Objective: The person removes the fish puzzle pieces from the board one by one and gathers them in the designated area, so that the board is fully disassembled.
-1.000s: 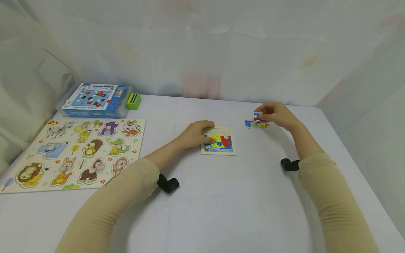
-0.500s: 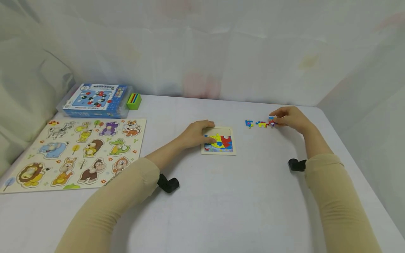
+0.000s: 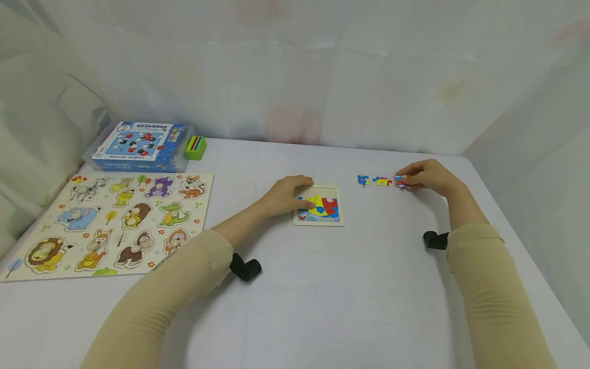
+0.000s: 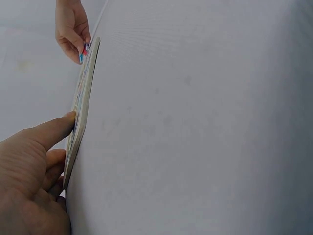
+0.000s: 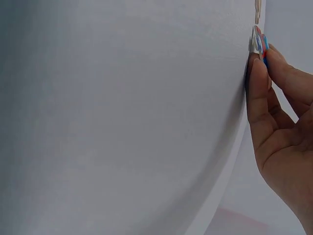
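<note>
My left hand [image 3: 288, 197] holds a small wooden jigsaw board [image 3: 318, 223] at its left side, the thumb on the picture and the fingers at the far left edge. Blue, yellow and red pieces fill the board's lower part; its upper strip is bare wood. In the left wrist view the board [image 4: 80, 122] shows edge-on beside the thumb. Over to the right, my right hand [image 3: 428, 177] pinches a blue and red jigsaw piece [image 3: 400, 182] between thumb and fingers, close to the tabletop. Left of it lie a yellow and red piece [image 3: 382, 181] and a blue and yellow one [image 3: 363, 180].
A large animal peg puzzle [image 3: 108, 218] lies on the left of the white table [image 3: 322, 297]. Behind it stand a blue molecule-model box [image 3: 138, 146] and a small green block [image 3: 195, 147] with coloured stripes. White cloth [image 3: 350, 77] hangs along the back.
My right hand has moved right with its piece, from above the other loose pieces to a spot just right of them. My left hand and the board have stayed put.
</note>
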`<move>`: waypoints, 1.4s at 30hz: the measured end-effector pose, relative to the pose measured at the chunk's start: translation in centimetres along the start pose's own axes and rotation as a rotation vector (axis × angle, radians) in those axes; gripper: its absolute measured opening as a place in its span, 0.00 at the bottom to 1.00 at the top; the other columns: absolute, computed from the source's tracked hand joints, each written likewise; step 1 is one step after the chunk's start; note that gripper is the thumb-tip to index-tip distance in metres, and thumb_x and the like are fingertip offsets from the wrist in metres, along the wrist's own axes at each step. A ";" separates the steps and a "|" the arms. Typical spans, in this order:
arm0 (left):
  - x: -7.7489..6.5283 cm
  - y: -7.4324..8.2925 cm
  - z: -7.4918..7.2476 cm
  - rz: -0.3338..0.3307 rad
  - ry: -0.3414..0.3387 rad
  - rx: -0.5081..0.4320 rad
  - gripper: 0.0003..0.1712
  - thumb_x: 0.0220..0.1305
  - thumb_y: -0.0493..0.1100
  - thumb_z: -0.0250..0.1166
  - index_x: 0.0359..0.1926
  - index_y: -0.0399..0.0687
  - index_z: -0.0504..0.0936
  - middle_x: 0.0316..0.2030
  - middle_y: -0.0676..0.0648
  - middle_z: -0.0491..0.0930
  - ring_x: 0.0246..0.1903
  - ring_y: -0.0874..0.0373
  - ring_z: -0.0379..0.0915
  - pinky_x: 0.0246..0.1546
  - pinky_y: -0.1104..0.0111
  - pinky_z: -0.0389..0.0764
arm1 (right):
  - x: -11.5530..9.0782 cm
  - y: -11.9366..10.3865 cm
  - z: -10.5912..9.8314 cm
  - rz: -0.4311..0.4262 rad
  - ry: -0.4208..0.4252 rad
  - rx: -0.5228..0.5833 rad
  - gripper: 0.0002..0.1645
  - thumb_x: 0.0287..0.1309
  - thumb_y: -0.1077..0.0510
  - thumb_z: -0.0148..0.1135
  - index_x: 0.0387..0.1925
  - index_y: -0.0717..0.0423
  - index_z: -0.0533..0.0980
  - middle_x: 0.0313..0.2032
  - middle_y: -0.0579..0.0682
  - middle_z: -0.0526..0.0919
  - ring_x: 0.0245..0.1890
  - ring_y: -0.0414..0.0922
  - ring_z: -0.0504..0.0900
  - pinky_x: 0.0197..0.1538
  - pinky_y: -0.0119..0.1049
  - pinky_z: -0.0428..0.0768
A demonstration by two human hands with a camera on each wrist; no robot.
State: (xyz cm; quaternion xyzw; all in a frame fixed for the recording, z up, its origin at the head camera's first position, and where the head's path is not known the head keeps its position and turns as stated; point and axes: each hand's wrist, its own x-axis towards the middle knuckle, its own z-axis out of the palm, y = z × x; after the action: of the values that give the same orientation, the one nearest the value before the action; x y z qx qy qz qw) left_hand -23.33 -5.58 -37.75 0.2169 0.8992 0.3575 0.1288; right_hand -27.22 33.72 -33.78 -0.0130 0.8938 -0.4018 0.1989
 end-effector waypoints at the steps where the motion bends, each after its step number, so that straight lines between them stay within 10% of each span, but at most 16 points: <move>1: 0.0 0.0 0.0 0.000 0.000 -0.001 0.37 0.60 0.51 0.70 0.68 0.47 0.72 0.71 0.50 0.69 0.77 0.51 0.52 0.78 0.53 0.55 | 0.0 0.0 0.0 0.001 0.002 0.003 0.28 0.65 0.58 0.62 0.63 0.68 0.71 0.40 0.37 0.79 0.33 0.28 0.81 0.43 0.22 0.82; 31: 0.0 0.1 0.0 -0.008 -0.001 0.022 0.38 0.59 0.51 0.70 0.69 0.47 0.71 0.71 0.50 0.68 0.77 0.52 0.53 0.78 0.54 0.56 | -0.4 -0.6 0.3 0.032 0.056 -0.074 0.28 0.63 0.53 0.64 0.58 0.68 0.73 0.37 0.38 0.81 0.32 0.29 0.81 0.40 0.22 0.83; 42: -0.1 0.1 -0.1 -0.004 -0.006 0.025 0.39 0.60 0.52 0.70 0.69 0.48 0.70 0.72 0.50 0.67 0.77 0.52 0.52 0.78 0.54 0.55 | -0.2 -1.9 1.3 -0.016 0.230 -0.228 0.23 0.65 0.48 0.61 0.54 0.59 0.78 0.37 0.47 0.81 0.32 0.39 0.80 0.40 0.29 0.78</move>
State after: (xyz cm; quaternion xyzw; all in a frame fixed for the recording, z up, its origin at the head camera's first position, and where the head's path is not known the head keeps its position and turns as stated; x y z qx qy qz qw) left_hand -23.26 -5.64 -37.60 0.2179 0.9035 0.3455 0.1296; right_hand -26.86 31.53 -33.12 0.0034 0.9503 -0.2984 0.0890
